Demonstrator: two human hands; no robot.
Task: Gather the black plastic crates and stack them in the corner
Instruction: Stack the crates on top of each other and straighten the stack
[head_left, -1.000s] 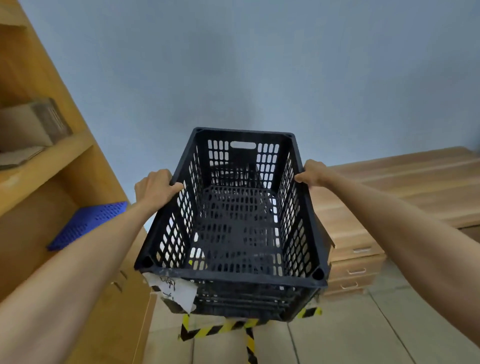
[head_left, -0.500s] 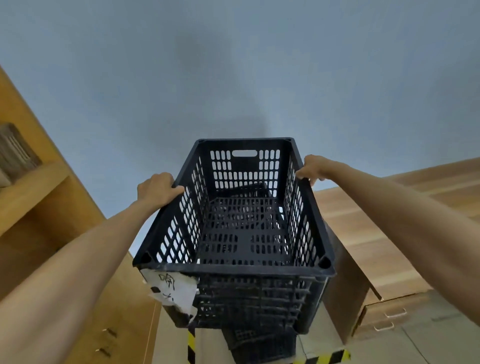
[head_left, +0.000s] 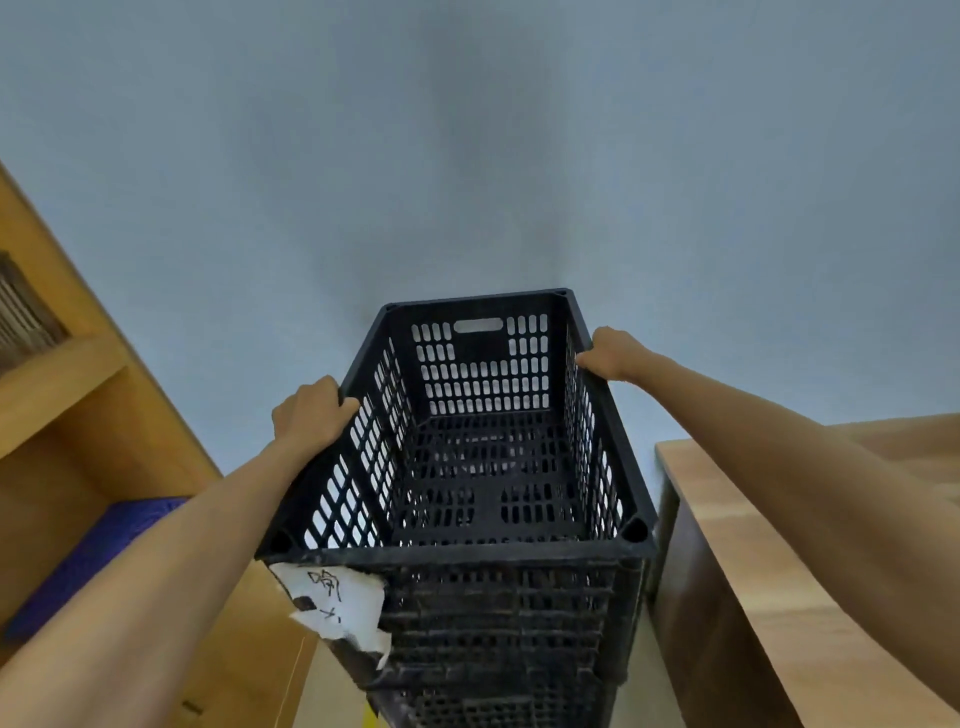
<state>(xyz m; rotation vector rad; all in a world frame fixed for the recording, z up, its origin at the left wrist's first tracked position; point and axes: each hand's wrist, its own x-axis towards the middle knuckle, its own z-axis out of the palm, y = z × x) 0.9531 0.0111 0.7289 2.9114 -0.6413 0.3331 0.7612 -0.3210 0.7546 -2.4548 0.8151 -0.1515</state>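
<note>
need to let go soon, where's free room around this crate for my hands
Free: above the crate, against the blue wall. Left hand has a gap toward the wooden shelf. Tight: the wooden desk sits close beside the crate below the right hand.

Two bare forearms reach into view, with no sleeve showing on either — both are uncovered right down to the frame's lower corners. The left hand (head_left: 311, 410) and right hand (head_left: 615, 353) carry no glove, ring or watch.
</note>
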